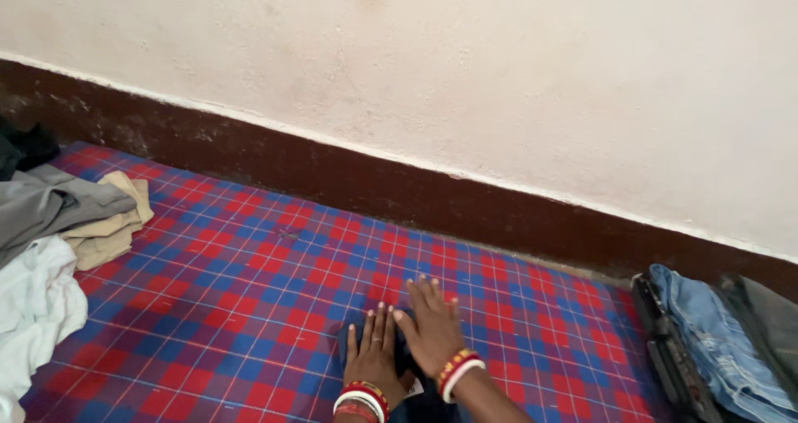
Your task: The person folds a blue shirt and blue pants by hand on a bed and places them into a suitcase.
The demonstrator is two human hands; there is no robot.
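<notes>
Two hands lie flat at the near edge of the checked bed sheet (249, 290). Going left to right: a heap of grey, beige and white clothes (50, 248) sits at the left edge; my left hand (374, 356) and right hand (432, 327) press side by side, fingers spread and gripping nothing, on a dark blue folded garment (399, 390); folded blue jeans (715, 340) rest at the right edge.

— What is worn on the left hand (371, 359)?
— A thin ring on one finger, and red, white and gold bangles at the wrist.
— And the right hand (432, 329)?
— Red, gold and white bangles too; both forearms are bare, without sleeves.
</notes>
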